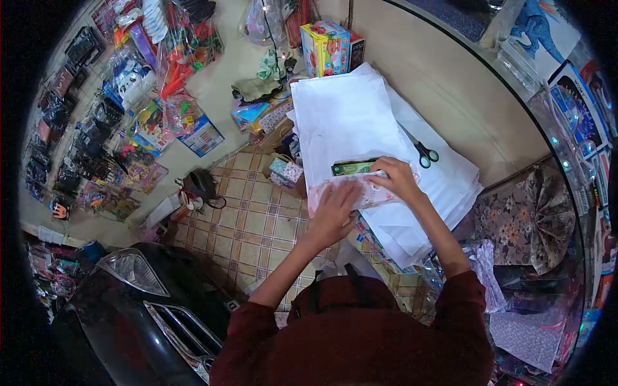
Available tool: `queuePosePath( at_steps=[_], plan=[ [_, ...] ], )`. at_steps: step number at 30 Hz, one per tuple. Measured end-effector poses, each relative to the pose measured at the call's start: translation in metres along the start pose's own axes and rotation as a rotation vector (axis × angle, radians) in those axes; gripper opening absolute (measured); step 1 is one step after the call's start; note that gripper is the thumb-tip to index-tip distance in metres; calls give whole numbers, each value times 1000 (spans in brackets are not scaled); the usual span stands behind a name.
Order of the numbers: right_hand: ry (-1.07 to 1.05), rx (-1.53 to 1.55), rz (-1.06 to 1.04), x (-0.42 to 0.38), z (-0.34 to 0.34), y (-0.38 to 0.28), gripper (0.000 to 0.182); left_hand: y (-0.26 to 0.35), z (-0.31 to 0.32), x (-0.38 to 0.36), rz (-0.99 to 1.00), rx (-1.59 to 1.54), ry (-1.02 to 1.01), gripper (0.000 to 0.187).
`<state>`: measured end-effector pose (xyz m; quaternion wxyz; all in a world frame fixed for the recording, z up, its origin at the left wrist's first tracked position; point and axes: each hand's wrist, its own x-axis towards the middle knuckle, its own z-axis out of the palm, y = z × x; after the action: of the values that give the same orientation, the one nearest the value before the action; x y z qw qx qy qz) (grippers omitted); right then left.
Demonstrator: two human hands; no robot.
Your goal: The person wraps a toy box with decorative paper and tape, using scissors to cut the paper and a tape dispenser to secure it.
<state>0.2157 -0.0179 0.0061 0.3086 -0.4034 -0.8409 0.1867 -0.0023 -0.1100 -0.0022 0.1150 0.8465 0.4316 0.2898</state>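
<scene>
A small green box (353,168) with dark edges lies on a stack of large white sheets (344,119). Pink-and-white floral wrapping paper (383,195) covers the near side of the box. My left hand (338,204) rests on this paper with its fingers stretched out and apart. At the box's right end, my right hand (396,177) has its fingers bent and pinches the paper's edge against the box; its fingertips partly hide that end. Scissors (426,154) with dark green handles lie on the sheets to the right of my right hand.
A colourful toy box (325,48) stands behind the sheets. Packaged goods hang along the left wall. A black toy car (129,315) is at lower left on the tiled floor (248,206). A brown floral fabric piece (524,219) lies right, beside a curved glass edge.
</scene>
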Motion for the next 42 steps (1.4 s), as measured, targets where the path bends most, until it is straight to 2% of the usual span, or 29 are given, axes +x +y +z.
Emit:
queuePosePath(
  at_steps=[1, 5, 8, 11, 14, 17, 20, 23, 26, 29, 32, 35, 36, 38, 40, 42],
  plan=[
    [21, 22, -8, 0, 1, 3, 23, 1, 11, 1, 22, 27, -65, 70],
    [25, 77, 7, -3, 4, 7, 24, -13, 43, -1, 34, 180, -13, 60],
    [48, 39, -69, -1, 5, -1, 23, -15, 49, -7, 7, 107, 36, 59],
    [18, 31, -89, 1, 2, -1, 24, -21, 47, -10, 82, 278, 35, 66],
    [-21, 13, -114, 3, 0, 1, 26, -20, 50, -8, 55, 256, 89, 58],
    [-61, 55, -35, 4, -4, -10, 32, -21, 50, -8, 50, 256, 102, 58],
    [-107, 41, -100, 5, -2, 4, 31, -26, 55, -5, 80, 306, 149, 62],
    [-127, 116, -21, 9, 2, 13, 25, -25, 43, 3, 70, 257, 93, 68],
    [-128, -156, -78, 16, -12, 0, 23, -29, 31, 13, 78, 205, 45, 75],
    [-75, -249, -144, 20, -29, -22, 29, -29, 8, 27, 84, 133, -29, 65],
    [-306, -71, -14, 18, -52, -55, 50, -35, -8, 43, 65, 45, -86, 68],
    [-352, -129, -53, 10, -43, -41, 71, -38, -24, 59, 7, 9, -178, 67],
    [-292, -166, -74, 9, -38, -40, 74, -42, -26, 62, 19, -1, -183, 65],
    [-264, -206, -23, 13, -34, -38, 70, -49, -29, 71, 41, -25, -189, 62],
    [-216, -217, 28, 17, -29, -31, 63, -50, -41, 85, 19, -43, -286, 59],
    [-229, -75, 2, 23, -37, -22, 57, -54, -49, 97, -2, -49, -382, 59]
  ],
)
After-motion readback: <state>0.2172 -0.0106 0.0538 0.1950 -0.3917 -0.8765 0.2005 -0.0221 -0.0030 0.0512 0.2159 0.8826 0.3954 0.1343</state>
